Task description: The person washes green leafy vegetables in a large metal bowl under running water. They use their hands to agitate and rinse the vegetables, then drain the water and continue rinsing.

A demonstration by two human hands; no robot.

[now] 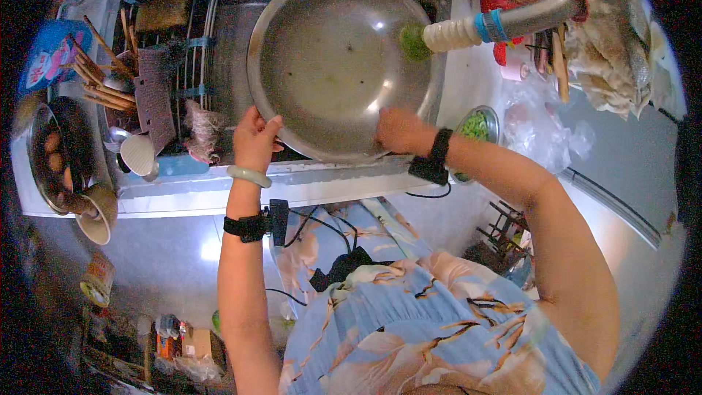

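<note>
A large round metal basin [323, 66] sits over the sink, with small dark specks inside it. My left hand [258, 134] grips the near left part of its rim, thumb on top. At the basin's near right side, my right hand [403, 130] is closed at the inner wall, slightly blurred; whether it holds anything is hidden. A faucet with a ribbed white hose [452, 35] reaches over the right rim, its green end [415, 43] above the basin.
To the left stand a wire rack [207, 55] with utensils and a bowl of eggs [55, 159]. A metal bowl of chopped greens [477, 126] and plastic bags [540, 126] lie to the right. The counter's front edge [329, 178] runs below the basin.
</note>
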